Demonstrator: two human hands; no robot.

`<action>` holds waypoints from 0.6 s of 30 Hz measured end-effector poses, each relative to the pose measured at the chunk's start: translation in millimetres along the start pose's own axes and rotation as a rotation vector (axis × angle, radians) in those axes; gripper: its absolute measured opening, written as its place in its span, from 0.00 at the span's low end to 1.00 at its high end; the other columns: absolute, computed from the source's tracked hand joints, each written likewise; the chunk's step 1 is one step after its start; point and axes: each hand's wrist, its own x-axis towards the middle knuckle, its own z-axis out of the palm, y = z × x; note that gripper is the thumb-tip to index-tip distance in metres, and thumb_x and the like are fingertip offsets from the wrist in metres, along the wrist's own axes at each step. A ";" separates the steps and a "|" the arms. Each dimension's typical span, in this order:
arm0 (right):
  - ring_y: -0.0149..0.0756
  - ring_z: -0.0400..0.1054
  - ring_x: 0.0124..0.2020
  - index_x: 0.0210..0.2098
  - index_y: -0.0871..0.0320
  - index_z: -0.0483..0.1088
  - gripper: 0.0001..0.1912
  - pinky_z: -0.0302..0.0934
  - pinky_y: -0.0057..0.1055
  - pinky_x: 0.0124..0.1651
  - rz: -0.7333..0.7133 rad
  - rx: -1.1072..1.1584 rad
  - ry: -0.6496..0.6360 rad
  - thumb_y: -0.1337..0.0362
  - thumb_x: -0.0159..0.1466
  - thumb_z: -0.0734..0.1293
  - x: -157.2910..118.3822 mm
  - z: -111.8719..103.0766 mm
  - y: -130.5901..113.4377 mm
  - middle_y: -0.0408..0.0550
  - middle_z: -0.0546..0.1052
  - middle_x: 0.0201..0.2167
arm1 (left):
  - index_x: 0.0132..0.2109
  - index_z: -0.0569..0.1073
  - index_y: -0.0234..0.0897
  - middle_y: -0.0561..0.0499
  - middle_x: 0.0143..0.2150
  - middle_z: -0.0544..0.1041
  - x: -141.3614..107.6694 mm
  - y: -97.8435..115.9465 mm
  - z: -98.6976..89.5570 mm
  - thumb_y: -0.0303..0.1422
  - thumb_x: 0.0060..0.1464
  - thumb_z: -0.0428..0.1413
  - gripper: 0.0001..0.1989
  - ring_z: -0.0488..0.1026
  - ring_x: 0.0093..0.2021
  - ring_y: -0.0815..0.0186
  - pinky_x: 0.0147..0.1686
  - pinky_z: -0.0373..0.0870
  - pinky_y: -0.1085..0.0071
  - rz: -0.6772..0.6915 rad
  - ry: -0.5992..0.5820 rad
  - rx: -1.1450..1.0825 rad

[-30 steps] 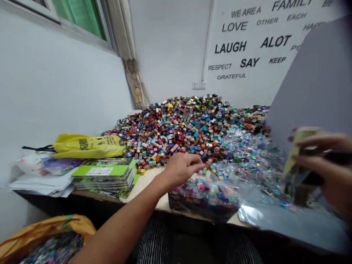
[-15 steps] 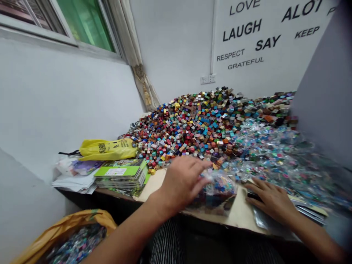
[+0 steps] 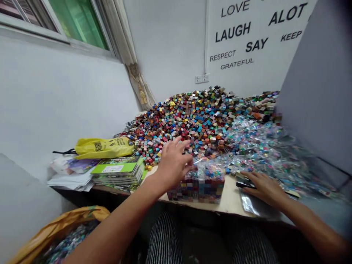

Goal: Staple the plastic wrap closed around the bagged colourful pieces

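My left hand (image 3: 176,161) is raised over the left back part of a clear box (image 3: 202,189) filled with colourful small blocks, its fingers apart and nothing in them. Small glittery plastic packets (image 3: 207,170) lie on top of the box, which stands at the table's front edge. To the right, my right hand (image 3: 262,187) rests with spread fingers on a dark flat object (image 3: 243,181). Below that hand lies a shiny clear plastic sheet or bag (image 3: 251,203). Behind my left hand rises a large heap of small coloured blocks (image 3: 189,113).
Many clear packets (image 3: 261,146) spread across the right side of the table. At the left are stacked green booklets (image 3: 118,170), a yellow bag (image 3: 103,147) and white papers (image 3: 71,180). An orange sack (image 3: 60,223) of packets stands at the lower left. A grey panel (image 3: 316,91) borders the right.
The view has shifted a little, sharpening the box. My left hand has moved up and away from the box's front, toward the block heap. My right hand remains on the dark object.
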 end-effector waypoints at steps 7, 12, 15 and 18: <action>0.52 0.72 0.37 0.59 0.50 0.67 0.35 0.64 0.45 0.37 0.209 0.447 0.363 0.46 0.55 0.70 -19.1 -75.4 2.4 0.55 0.78 0.42 | 0.35 0.78 0.39 0.50 0.34 0.79 18.9 -12.5 3.4 0.38 0.55 0.59 0.08 0.73 0.35 0.64 0.34 0.61 0.71 -0.111 -0.257 -0.165; 0.37 0.70 0.31 0.45 0.44 0.73 0.26 0.66 0.34 0.35 0.557 1.375 0.692 0.56 0.47 0.78 -61.3 -134.8 -10.6 0.40 0.76 0.34 | 0.32 0.76 0.37 0.50 0.31 0.78 21.7 -20.5 -5.2 0.36 0.56 0.56 0.09 0.71 0.32 0.66 0.30 0.55 0.72 -0.102 -0.046 -0.071; 0.43 0.73 0.31 0.39 0.46 0.75 0.16 0.69 0.40 0.31 0.719 1.441 0.664 0.53 0.51 0.75 -80.3 -139.1 -12.3 0.45 0.77 0.34 | 0.31 0.75 0.36 0.51 0.29 0.77 28.8 -33.0 -8.9 0.36 0.57 0.55 0.10 0.69 0.30 0.68 0.30 0.54 0.73 -0.073 -0.033 -0.083; 0.60 0.73 0.49 0.53 0.41 0.71 0.25 0.71 0.54 0.40 0.815 1.422 0.554 0.44 0.58 0.65 -97.4 -118.8 0.2 0.53 0.76 0.51 | 0.30 0.73 0.36 0.52 0.28 0.75 37.6 -47.0 -1.3 0.35 0.57 0.55 0.09 0.68 0.29 0.68 0.28 0.52 0.73 -0.057 -0.151 -0.029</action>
